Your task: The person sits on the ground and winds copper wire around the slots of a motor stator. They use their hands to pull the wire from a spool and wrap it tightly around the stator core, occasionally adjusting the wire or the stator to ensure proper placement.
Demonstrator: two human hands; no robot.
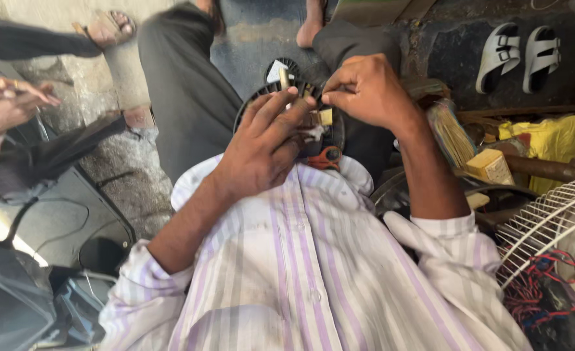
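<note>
1. In front of the chest, over the lap, both hands meet on a round black part [281,107] with a ribbed rim and pale, tan-coloured pieces set into it.
2. The left hand [261,146] lies back up, its fingers stretched long and pressed against the part's near face, steadying it.
3. The right hand [365,91] curls from the other side, thumb and forefinger pinched tight on something small at the part's top edge; what it grips is too small to tell.
4. The part is dark and plastic-looking; an orange piece [328,158] shows just below it, largely hidden by the left hand.
5. Both forearms come out of rolled cuffs of a soft, crumpled white shirt [313,273] with lilac stripes.
6. At the right stands a white wire fan guard [547,221]; farther off, a pair of white sandals [518,55] lies on the dark floor.
7. At the far left, another person's hand [5,101] is closed on a thin object.
</note>
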